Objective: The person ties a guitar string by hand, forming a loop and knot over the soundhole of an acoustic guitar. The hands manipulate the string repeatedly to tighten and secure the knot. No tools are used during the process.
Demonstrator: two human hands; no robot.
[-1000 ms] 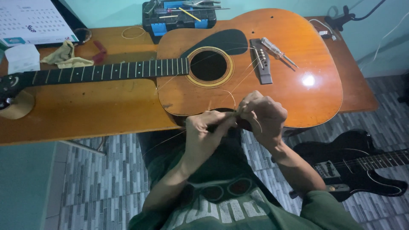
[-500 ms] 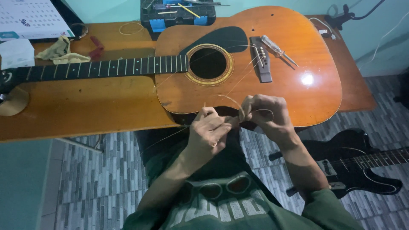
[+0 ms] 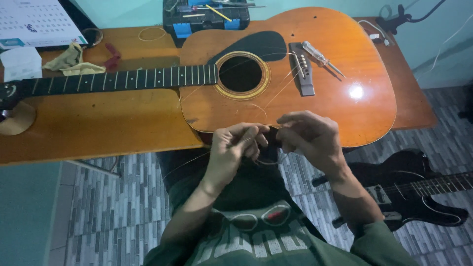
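Guitar [image 3: 315, 93] flat on the table [image 3: 98, 133], toolbox [image 3: 207, 17] behind it, second guitar [image 3: 414, 192] apparently floor-level at right

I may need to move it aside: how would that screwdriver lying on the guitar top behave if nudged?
The screwdriver has a round clear handle and thin shaft, so it would probably roll. The acoustic guitar top is glossy, so it may also slide and could scratch the finish. It looks small and stiff, likely light to lift.

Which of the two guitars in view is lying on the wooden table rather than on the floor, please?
The orange-brown acoustic guitar lies flat on the wooden table, sound hole up. The black electric guitar rests on the tiled floor instead.
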